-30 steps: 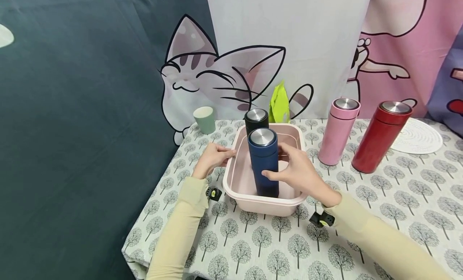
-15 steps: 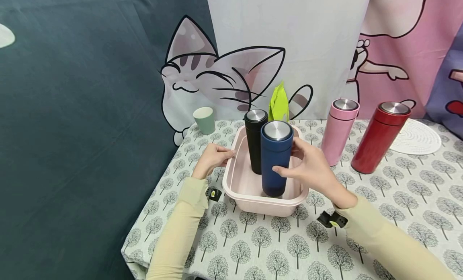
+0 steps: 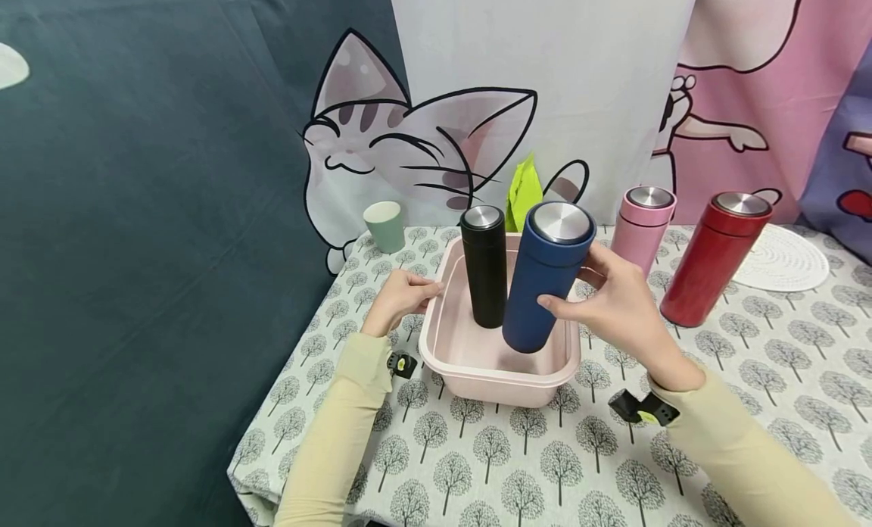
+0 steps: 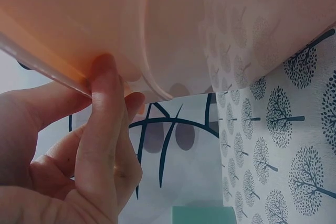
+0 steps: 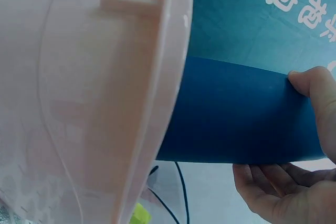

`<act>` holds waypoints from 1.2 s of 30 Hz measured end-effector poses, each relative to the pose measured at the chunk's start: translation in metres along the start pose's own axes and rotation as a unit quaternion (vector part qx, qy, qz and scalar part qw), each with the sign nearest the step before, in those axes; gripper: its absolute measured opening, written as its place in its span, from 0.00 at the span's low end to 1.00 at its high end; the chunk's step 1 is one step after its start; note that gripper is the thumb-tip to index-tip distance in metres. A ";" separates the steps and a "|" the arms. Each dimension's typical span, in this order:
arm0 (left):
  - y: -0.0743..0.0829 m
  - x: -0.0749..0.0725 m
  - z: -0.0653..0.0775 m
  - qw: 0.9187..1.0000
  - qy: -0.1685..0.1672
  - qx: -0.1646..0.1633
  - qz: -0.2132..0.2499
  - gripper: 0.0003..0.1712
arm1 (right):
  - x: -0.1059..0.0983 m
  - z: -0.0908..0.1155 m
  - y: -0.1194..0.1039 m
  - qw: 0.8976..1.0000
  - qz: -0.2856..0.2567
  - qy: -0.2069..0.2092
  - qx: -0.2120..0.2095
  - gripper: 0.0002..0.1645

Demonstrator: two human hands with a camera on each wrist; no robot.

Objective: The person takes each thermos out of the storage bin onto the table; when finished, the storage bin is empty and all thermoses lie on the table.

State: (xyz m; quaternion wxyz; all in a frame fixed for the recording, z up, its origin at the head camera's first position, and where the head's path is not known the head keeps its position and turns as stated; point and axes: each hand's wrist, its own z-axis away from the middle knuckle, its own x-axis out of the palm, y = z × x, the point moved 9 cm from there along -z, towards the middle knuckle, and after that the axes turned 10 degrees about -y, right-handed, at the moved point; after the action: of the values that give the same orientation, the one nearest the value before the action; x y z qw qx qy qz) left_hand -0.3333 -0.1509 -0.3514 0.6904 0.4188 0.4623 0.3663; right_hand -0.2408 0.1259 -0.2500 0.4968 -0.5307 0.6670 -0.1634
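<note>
My right hand [image 3: 616,304] grips a blue thermos bottle [image 3: 549,273] with a silver lid, thumb on the near side and fingers behind. The bottle tilts with its top to the right, its lower end over the pink plastic basin [image 3: 500,391]. In the right wrist view the basin's wall hides the bottle's lower end. A black thermos bottle [image 3: 485,273] stands upright inside the basin. With thumb and fingers my left hand [image 3: 402,298] pinches the basin's left rim, and the left wrist view shows fingertips [image 4: 105,69] against the wall underneath.
A pink thermos [image 3: 643,224] and a red thermos [image 3: 715,262] stand to the right. Behind the red one lies a round white woven mat [image 3: 783,258]. A green cup [image 3: 386,228] stands at the back left edge, and a lime-green packet [image 3: 523,190] behind the basin.
The blue thermos has risen from the basin's floor, moved right with my right hand and tilted. My left hand stays at the rim, and the black thermos has not moved.
</note>
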 end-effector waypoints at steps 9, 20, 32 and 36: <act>0.002 0.000 0.001 1.000 0.001 0.002 -0.006 0.16 | -0.007 0.003 -0.005 1.000 -0.012 0.014 -0.014 0.42; 0.002 0.000 0.000 1.000 0.002 0.001 -0.010 0.17 | -0.021 0.009 -0.018 0.998 -0.018 0.037 -0.038 0.42; 0.000 0.000 0.000 1.000 0.004 -0.002 -0.006 0.16 | -0.047 0.018 -0.023 0.996 -0.002 0.086 -0.017 0.40; -0.001 0.000 -0.001 1.000 0.004 0.000 -0.007 0.16 | -0.054 0.020 -0.023 0.995 -0.029 0.095 -0.018 0.40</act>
State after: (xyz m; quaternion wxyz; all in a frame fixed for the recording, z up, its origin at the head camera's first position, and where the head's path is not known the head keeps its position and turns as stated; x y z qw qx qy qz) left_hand -0.3342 -0.1513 -0.3519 0.6906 0.4144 0.4683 0.3634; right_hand -0.2145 0.1699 -0.2158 0.4168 -0.5402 0.6985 -0.2156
